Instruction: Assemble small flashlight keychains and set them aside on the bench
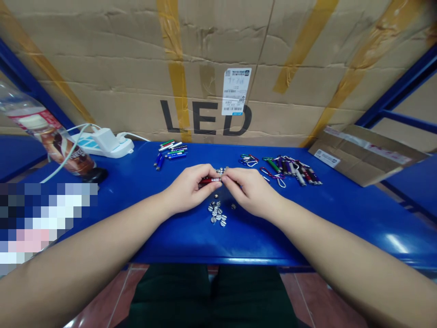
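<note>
My left hand (193,187) is closed around a small red metal tube (206,181), which points to the right. At the tube's right end, the fingertips of my right hand (247,189) are pinched together; what they hold, if anything, is too small to tell. Just below the hands lies a pile of small silvery round pieces (217,213), with a small brass-coloured piece (216,196) above it. More small round pieces (221,171) show behind the fingertips.
Coloured tubes (175,155) lie back left. Carabiner clips (249,160) and clipped tubes (297,170) lie back right, near a cardboard box (368,152). A bottle (51,136) and power strip (105,145) stand left. A large carton (129,68) forms the back.
</note>
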`<act>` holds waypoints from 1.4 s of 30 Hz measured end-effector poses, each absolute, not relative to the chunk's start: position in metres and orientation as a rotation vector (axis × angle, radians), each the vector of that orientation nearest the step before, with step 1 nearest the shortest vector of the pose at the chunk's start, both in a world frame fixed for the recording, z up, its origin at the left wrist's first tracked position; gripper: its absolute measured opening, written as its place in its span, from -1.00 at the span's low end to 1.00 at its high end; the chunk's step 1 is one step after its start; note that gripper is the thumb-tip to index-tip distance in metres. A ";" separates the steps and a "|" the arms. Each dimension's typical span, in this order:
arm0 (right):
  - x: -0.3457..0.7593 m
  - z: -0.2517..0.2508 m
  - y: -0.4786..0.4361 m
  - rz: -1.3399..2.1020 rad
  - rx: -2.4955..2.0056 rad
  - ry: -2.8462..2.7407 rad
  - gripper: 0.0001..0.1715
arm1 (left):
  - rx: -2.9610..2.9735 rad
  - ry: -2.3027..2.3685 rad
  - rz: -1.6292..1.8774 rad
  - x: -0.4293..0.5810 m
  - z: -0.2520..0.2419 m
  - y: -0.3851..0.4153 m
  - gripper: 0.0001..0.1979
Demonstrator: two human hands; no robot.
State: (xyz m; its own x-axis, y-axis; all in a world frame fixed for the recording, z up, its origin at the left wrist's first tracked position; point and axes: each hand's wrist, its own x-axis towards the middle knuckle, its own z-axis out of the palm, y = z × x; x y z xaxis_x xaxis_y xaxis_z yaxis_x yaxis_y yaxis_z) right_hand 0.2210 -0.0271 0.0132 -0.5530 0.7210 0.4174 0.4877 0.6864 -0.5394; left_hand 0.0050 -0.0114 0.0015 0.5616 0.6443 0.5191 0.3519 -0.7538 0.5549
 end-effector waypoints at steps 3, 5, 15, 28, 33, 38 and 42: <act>0.217 0.011 -0.027 1.149 -1.036 -1.982 -0.60 | 2.546 0.756 1.060 0.004 0.002 -0.012 -0.91; 0.217 0.010 -0.026 1.590 -1.015 -1.749 -0.59 | 2.588 0.716 1.070 0.005 0.003 -0.012 -0.92; 0.229 0.018 -0.025 0.396 -0.916 -2.377 -0.83 | 2.417 0.863 1.050 0.007 0.002 -0.012 -0.89; 0.224 0.015 -0.028 0.588 -0.885 -2.233 -0.63 | 2.568 0.727 1.068 0.005 0.003 -0.013 -0.92; 0.216 0.010 -0.027 1.445 -1.051 -1.733 -0.66 | 2.646 0.676 1.070 0.005 0.002 -0.012 -0.94; 0.213 0.016 -0.028 1.831 -1.091 -1.472 -0.69 | 2.658 0.700 1.014 0.006 0.003 -0.012 -0.89; 0.216 0.018 -0.030 1.047 -1.171 -2.007 -0.66 | 2.571 0.803 0.991 0.008 0.003 -0.012 -0.89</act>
